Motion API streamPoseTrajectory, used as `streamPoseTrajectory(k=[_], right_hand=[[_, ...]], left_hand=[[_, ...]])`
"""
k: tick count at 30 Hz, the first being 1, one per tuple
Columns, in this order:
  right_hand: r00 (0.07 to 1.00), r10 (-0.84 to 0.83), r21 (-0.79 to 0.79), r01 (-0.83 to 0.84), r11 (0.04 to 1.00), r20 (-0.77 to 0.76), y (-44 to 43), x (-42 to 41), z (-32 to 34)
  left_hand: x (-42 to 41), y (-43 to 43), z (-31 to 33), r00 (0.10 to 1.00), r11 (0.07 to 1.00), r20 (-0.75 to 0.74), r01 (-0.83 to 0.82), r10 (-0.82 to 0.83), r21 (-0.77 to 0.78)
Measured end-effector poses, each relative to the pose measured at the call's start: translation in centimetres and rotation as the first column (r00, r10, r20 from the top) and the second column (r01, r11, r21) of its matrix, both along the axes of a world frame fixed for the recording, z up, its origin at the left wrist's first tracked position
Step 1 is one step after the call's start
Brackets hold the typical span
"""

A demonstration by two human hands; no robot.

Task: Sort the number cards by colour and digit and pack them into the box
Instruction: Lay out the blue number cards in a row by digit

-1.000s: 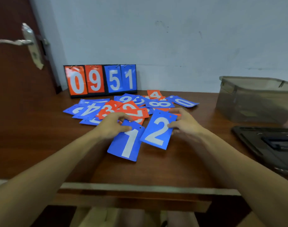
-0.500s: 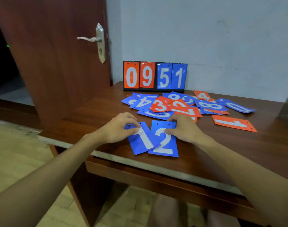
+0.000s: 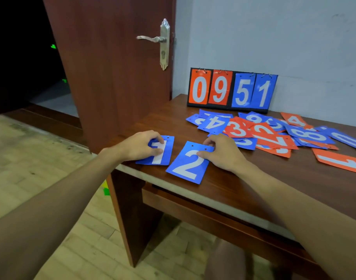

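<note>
At the near left corner of the bench (image 3: 298,170), my left hand (image 3: 141,146) lies on the blue 1 card (image 3: 167,151). Its fingers (image 3: 156,138) are curled over the card's left side and the thumb is pressed on the digit, gripping it. Just beside it lies the blue 2 card (image 3: 188,164), tilted and flat on the wood. My right hand (image 3: 221,152) pinches that card's top right corner, fingers bent over the punched edge and thumb on the face. Farther right, a loose pile of blue and orange cards (image 3: 264,132) spreads below the standing scoreboard (image 3: 231,89), which reads 0951. An orange 1 card (image 3: 341,160) lies apart at the far right.
</note>
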State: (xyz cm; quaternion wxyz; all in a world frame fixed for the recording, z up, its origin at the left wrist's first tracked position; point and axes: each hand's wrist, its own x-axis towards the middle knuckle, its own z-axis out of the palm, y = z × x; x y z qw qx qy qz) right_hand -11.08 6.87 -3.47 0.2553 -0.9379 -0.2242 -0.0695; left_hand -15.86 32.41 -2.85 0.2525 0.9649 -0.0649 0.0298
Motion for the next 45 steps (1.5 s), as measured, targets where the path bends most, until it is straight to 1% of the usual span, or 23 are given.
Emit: streamPoseTrajectory(k=[3, 7, 9, 13, 17, 19, 21, 23, 25, 26, 28, 30, 33, 35, 38, 40, 42, 43, 45], right_hand=[[1.000, -0.003, -0.007, 0.003, 1.000, 0.009, 1.3, 0.3, -0.1], [0.999, 0.038, -0.045, -0.037, 0.998, 0.022, 1.9, 0.3, 0.2], [0.999, 0.035, -0.063, -0.033, 0.997, 0.022, 1.9, 0.3, 0.3], [0.999, -0.037, -0.047, 0.039, 0.998, 0.026, 0.2, 1.1, 1.1], [0.989, -0.105, -0.112, 0.116, 0.987, 0.099, -4.0, 3.1, 2.5], [0.989, -0.127, -0.169, 0.139, 0.976, 0.075, -5.9, 4.0, 3.0], [0.992, -0.127, -0.209, 0.127, 0.969, 0.013, -7.3, 5.1, 3.1], [0.990, -0.109, -0.232, 0.085, 0.969, -0.093, -8.5, 6.3, 2.8], [0.982, -0.068, -0.309, 0.010, 0.951, -0.179, -9.2, 7.1, 2.4], [0.980, -0.047, -0.353, -0.025, 0.935, -0.195, -9.4, 7.4, 2.3], [0.986, -0.016, -0.380, -0.050, 0.924, -0.169, -9.9, 7.8, 2.1], [0.995, 0.004, -0.408, -0.045, 0.912, -0.102, -10.3, 8.1, 2.2], [0.996, 0.084, -0.521, -0.071, 0.851, 0.001, -11.1, 8.1, 2.5], [0.992, 0.125, -0.544, -0.088, 0.834, 0.030, -11.7, 7.7, 3.0], [0.991, 0.126, -0.524, -0.084, 0.847, 0.045, -12.9, 6.8, 3.5], [0.993, 0.102, -0.463, -0.067, 0.884, 0.052, -14.0, 6.2, 3.7], [0.997, 0.039, -0.360, -0.014, 0.933, 0.061, -15.2, 5.7, 3.7], [0.997, -0.013, -0.295, 0.034, 0.955, 0.075, -15.8, 5.6, 3.6], [0.983, -0.118, -0.131, 0.136, 0.982, 0.140, -17.0, 5.3, 3.6]], left_hand=[[0.0, 0.5, 0.1, 0.999, 0.999, -0.021, 0.033, -0.034, -0.037], [0.4, 1.3, 0.2, 0.998, 0.998, -0.056, 0.035, -0.038, -0.047], [0.7, 1.2, 0.3, 0.996, 0.997, -0.057, 0.067, -0.069, -0.040], [1.9, -0.1, 1.2, 0.986, 0.987, 0.044, 0.161, -0.161, -0.012], [3.7, -3.4, 2.9, 0.966, 0.979, 0.162, 0.202, -0.201, 0.011], [5.0, -5.3, 3.3, 0.964, 0.981, 0.187, 0.194, -0.192, 0.007], [6.9, -7.2, 3.2, 0.968, 0.982, 0.168, 0.189, -0.189, 0.012], [9.2, -8.8, 2.6, 0.974, 0.977, 0.091, 0.201, -0.208, 0.074], [11.2, -9.8, 1.7, 0.974, 0.963, 0.014, 0.220, -0.224, 0.153], [12.1, -10.2, 1.3, 0.972, 0.958, -0.013, 0.233, -0.234, 0.167], [13.4, -10.7, 0.7, 0.968, 0.958, -0.054, 0.251, -0.246, 0.139], [14.4, -11.1, 0.3, 0.962, 0.955, -0.077, 0.268, -0.260, 0.130], [14.8, -11.7, 0.5, 0.958, 0.929, -0.038, 0.285, -0.284, 0.237], [14.6, -12.0, 0.9, 0.954, 0.905, 0.009, 0.280, -0.299, 0.320], [13.9, -12.5, 1.4, 0.939, 0.858, 0.063, 0.282, -0.339, 0.429], [13.3, -12.9, 1.6, 0.928, 0.836, 0.123, 0.253, -0.352, 0.488], [12.7, -13.6, 1.8, 0.914, 0.827, 0.217, 0.184, -0.342, 0.531], [12.3, -14.1, 1.9, 0.904, 0.836, 0.275, 0.142, -0.328, 0.530], [11.5, -15.3, 2.1, 0.865, 0.882, 0.413, 0.068, -0.285, 0.466]])
